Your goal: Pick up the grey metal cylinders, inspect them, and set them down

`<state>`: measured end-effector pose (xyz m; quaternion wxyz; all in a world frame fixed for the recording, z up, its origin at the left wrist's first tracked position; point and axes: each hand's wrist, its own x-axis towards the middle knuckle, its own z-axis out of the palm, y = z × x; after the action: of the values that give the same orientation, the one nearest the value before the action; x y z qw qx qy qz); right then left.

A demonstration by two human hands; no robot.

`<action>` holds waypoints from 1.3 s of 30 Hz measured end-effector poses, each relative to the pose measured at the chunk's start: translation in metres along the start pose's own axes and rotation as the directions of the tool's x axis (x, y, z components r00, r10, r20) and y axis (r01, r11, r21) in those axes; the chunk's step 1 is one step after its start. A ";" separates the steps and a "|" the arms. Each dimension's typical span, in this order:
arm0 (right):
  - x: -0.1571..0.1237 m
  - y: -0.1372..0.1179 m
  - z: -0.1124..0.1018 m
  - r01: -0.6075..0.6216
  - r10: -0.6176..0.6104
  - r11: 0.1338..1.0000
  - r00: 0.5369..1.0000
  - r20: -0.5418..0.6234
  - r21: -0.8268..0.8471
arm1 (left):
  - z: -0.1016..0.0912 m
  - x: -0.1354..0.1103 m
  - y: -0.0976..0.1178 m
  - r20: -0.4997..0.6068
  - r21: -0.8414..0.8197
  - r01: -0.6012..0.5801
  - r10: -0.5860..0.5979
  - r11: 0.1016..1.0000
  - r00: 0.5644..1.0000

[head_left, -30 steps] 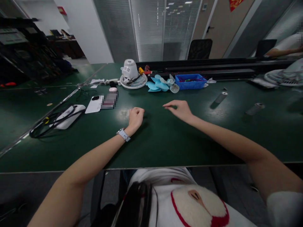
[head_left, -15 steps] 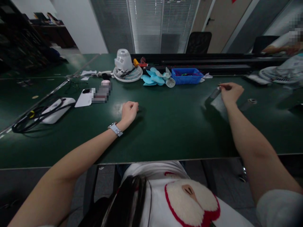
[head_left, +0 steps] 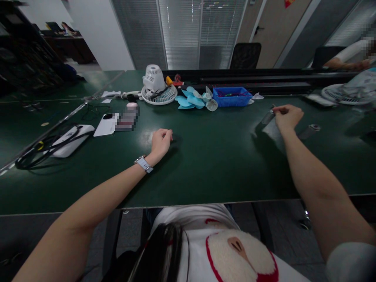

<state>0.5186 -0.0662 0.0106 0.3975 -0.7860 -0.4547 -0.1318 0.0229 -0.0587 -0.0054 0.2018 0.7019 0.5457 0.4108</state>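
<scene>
On the right, my right hand (head_left: pixel 288 117) pinches one end of a small grey cylinder (head_left: pixel 267 118). The cylinder slants down to the left over the green tabletop, and its exact kind is unclear. A second, similar grey cylinder (head_left: pixel 310 131) lies on the table just right of that hand. My left hand (head_left: pixel 161 141) rests on the table left of centre, its fingers curled closed. Whatever those fingers may enclose is hidden. Beyond both hands lie light-blue fan blades (head_left: pixel 190 98) and a blue plastic bin (head_left: pixel 232 97) with small parts inside.
A white fan (head_left: pixel 154 80) stands at the back. On the left are a white phone (head_left: pixel 106 125) and a white device (head_left: pixel 72 141) under black cables. Another fan grille (head_left: pixel 335 93) sits far right, near a person's arm (head_left: pixel 343 62). The table's front edge (head_left: pixel 188 204) runs before me.
The view has tilted up slightly, so everything sits a little lower. Both hands keep almost the same place and hold over the table.
</scene>
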 end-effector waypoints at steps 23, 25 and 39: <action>-0.014 -0.004 0.008 0.091 -0.092 0.995 0.996 -0.019 -0.031 | 0.003 0.001 -0.007 0.004 -0.010 -0.014 0.014 1.000 1.000; -0.018 -0.003 0.012 0.060 -0.058 0.998 0.997 -0.053 0.036 | 0.003 0.001 -0.006 0.002 -0.014 -0.010 0.010 1.000 1.000; -0.020 0.001 0.017 -0.348 0.348 0.937 0.936 0.044 -0.011 | 0.003 0.002 -0.008 0.008 -0.002 -0.068 0.068 0.998 0.998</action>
<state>0.5056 -0.0664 -0.0123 0.4030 -0.8574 -0.3172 -0.0424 0.0212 -0.0537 -0.0122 0.1903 0.7215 0.5205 0.4152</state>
